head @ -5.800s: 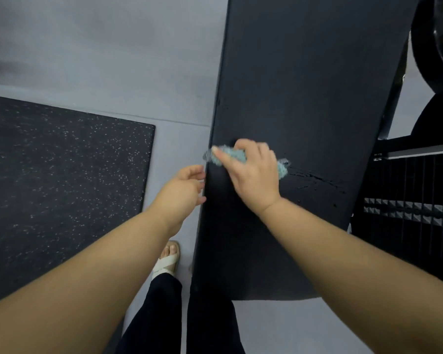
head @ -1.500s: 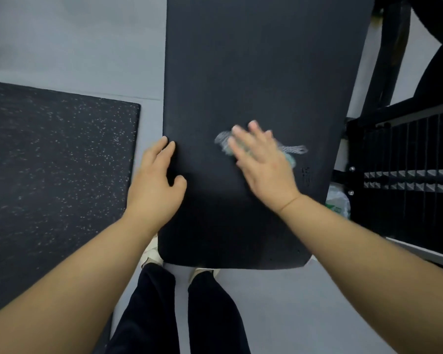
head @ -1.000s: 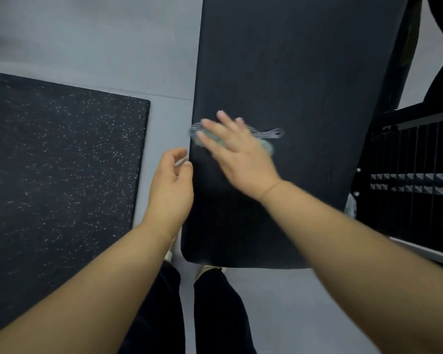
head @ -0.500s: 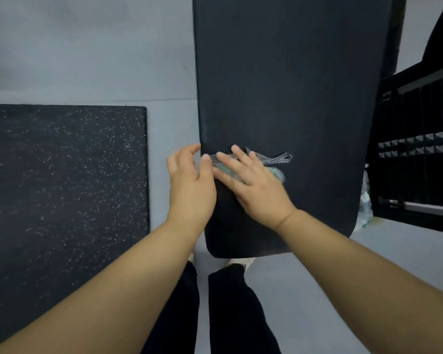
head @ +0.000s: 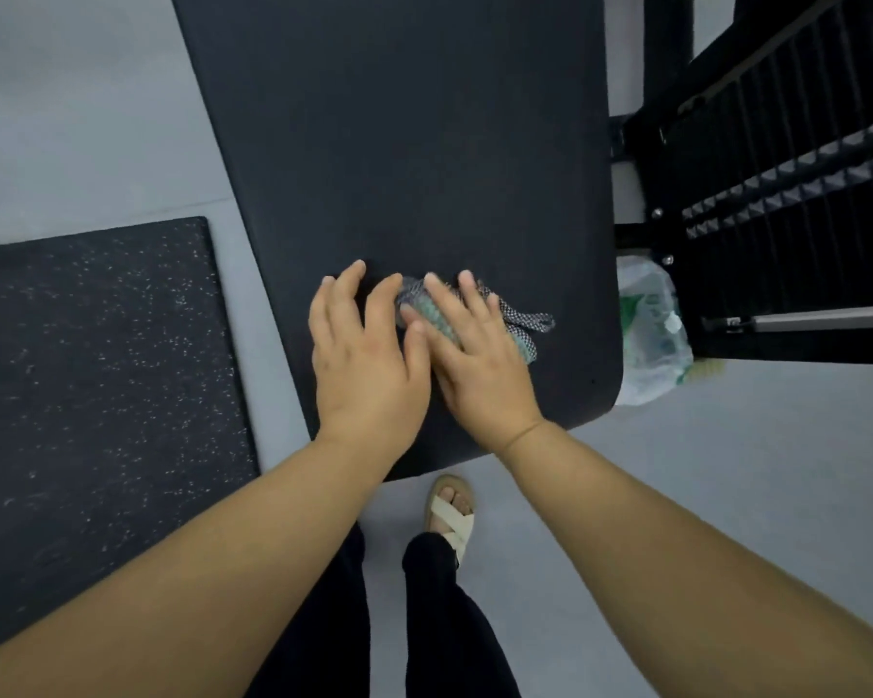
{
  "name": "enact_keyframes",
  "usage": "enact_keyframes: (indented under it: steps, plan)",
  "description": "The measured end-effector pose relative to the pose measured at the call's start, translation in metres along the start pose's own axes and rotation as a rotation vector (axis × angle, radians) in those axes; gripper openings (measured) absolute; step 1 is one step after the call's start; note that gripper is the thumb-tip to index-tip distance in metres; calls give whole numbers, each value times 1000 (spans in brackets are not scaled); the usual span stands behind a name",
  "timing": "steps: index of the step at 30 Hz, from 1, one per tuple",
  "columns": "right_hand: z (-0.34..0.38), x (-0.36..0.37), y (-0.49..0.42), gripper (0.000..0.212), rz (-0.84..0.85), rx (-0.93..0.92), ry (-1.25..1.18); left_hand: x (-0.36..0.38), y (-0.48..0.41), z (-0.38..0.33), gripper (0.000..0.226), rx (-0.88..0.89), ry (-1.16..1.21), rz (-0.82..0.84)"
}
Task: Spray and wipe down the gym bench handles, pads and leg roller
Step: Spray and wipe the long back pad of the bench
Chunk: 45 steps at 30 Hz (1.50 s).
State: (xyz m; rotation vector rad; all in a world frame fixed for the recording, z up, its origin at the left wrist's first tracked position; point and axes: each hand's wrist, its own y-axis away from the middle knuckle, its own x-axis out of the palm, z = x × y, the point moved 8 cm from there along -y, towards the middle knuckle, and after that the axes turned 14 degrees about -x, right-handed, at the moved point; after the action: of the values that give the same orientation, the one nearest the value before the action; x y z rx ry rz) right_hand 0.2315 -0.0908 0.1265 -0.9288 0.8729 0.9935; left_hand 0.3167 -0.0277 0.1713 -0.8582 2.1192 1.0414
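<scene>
Pressing with straight, unclenched fingers, the right grip [head: 475, 365] pins the cloth [head: 522, 319] to the black desk [head: 399, 143] at frame centre. The left grip [head: 364, 360], released, lies flat alongside. Bare padding runs upward; the near edge lies just below the wrists.

Your right hand [head: 480, 365] presses a crumpled teal-and-grey cloth [head: 517, 322] flat onto the black padded bench pad [head: 424, 143], your left hand [head: 364, 360] resting just beside it.

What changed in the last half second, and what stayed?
The right hand slid the cloth rightward from the left edge of the pad toward its middle. The left hand came off that edge onto the pad top, beside the right. Unchanged: flat right fingers press the cloth.
</scene>
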Motion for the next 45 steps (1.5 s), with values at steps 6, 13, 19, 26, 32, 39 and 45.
enact_keyframes:
  steps: [6, 13, 19, 26, 32, 39, 45]
  plan:
    - [-127, -58, 29, 42, -177, 437, 32, 49, 11, -4, 46, 98, -255, 126]
    - [-50, -22, 80, 45, -161, 535, -44, 55, 13, -6, 67, 124, -435, 84]
    - [-86, -34, 51, 43, -186, 512, -21, 68, 16, 1, 87, 167, -801, 88]
    - [-143, -59, -16, 47, -318, 675, -132, 69, 15, 0, 86, 168, -867, 88]
    - [-88, -39, 116, 46, -120, 581, -113, 67, 17, -2, 85, 178, -841, 108]
    - [-83, -32, 105, 45, -313, 839, -28, 44, 25, 3, 66, 170, -348, 110]
    - [40, 28, 63, 45, -361, 552, -83, 22, 45, 77, 61, -62, -93, -98]
